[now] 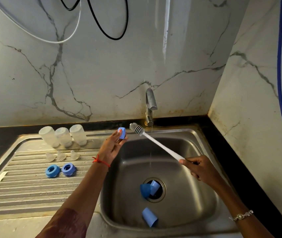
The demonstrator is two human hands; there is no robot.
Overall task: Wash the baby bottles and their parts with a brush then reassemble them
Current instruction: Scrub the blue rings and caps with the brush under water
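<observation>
My left hand [110, 148] holds a small blue bottle ring [121, 132] above the sink's left rim. My right hand [197, 166] grips the white handle of a bottle brush [155, 140]; its grey bristle head is just right of the ring, not touching it. Three clear bottles [63, 136] stand upside down at the back of the drainboard, with three clear teats [61, 155] in front of them and two blue rings [60, 170] nearer me. In the basin, two blue caps [149, 188] rest on the drain and a third [149, 217] lies near the front.
The tap [150, 104] at the back runs a thin stream of water into the steel sink [197, 186]. The ribbed drainboard [30, 189] stretches left. A marble wall stands behind and to the right, with black and white cables and a blue hose hanging on it.
</observation>
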